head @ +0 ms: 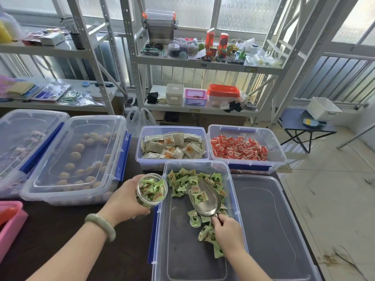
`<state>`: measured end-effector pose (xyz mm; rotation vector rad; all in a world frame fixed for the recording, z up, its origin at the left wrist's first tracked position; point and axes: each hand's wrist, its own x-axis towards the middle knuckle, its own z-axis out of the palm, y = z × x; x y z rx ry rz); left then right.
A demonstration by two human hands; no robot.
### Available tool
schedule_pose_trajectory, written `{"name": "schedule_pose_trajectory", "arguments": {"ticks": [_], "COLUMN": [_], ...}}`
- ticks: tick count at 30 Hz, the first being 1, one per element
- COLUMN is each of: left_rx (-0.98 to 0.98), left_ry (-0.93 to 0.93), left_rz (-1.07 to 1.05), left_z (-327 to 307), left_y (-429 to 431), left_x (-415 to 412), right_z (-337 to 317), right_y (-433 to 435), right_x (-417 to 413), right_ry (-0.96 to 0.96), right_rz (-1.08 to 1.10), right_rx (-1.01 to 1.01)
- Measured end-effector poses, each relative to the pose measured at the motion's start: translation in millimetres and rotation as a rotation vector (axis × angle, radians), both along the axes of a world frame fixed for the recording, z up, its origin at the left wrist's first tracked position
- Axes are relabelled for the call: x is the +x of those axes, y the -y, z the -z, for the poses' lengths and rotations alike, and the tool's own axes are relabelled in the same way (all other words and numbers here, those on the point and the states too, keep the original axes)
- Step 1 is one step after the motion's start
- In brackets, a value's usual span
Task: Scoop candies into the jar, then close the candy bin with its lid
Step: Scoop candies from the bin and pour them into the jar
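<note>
Closest, the right hand [227, 233] curls its fingers [217, 220] round the handle of the scoop [207, 201] lying just ahead among green candies [178, 179] in the candy bin [182, 244], while the left hand [123, 199] grips the seemingly near-full jar [152, 190] beside it, the lid [263, 220] lying rightward.

Just right of the bin of beige packets [172, 128] stands a bin of red sweets [279, 153]. Left of it lies a lidded bin [60, 191]; behind it, metal shelves [203, 65].

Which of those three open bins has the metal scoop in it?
The nearest bin, holding green-wrapped candies; the scoop lies there, gripped by the right hand. The two behind hold beige packets and red candies.
</note>
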<state>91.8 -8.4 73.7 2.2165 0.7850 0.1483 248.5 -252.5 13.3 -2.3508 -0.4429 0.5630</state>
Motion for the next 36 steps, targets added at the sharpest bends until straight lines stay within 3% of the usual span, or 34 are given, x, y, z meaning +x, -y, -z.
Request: {"name": "schedule_pose_trajectory", "arguments": {"ticks": [11, 19, 29, 36], "left_rx": [0.019, -0.028, -0.067, -0.1], "left_ry": [-0.022, -0.027, 0.035, 0.053], "left_rz": [-0.017, -0.031, -0.082, -0.107], "left_z": [-2, -3, -2, 5], "left_y": [1, 1, 3, -3], "left_x": [-4, -7, -14, -23], "right_z": [-73, -177, -229, -248], "right_y": [2, -50, -114, -120], "right_x": [16, 27, -21, -19], "right_ry": [0.074, 0.389, 0.765, 0.842], "right_rz": [-0.239, -0.692, -0.908, -0.877], "right_rx": [0.167, -0.268, -0.478, -0.519]}}
